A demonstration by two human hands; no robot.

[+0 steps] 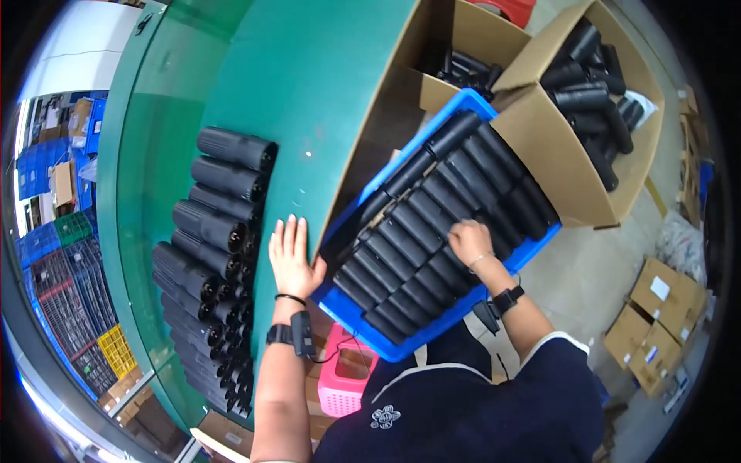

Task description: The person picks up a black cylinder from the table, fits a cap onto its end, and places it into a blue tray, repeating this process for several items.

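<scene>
My left hand (pixel 290 258) lies flat on the green tabletop (pixel 324 100) near its edge, fingers stretched out and nothing in them. Beside it, on the left, black ribbed cylinders (pixel 208 247) are stacked lying on their sides. To the right a blue plastic crate (pixel 401 347) holds rows of similar black cylinders (pixel 432 204). Over these rows is my right hand (pixel 471 241), its fingers curled in and pressed down among the cylinders. Whatever its fingertips grip, if anything, is hidden beneath the hand.
An open cardboard box (pixel 556 154) of jumbled black cylinders stands beyond the crate, with another carton (pixel 471 27) behind it. A pink plastic stool (pixel 340 393) is below the crate. Closed cartons (pixel 656 309) sit on the floor at right. Stacked crates (pixel 69 301) are at far left.
</scene>
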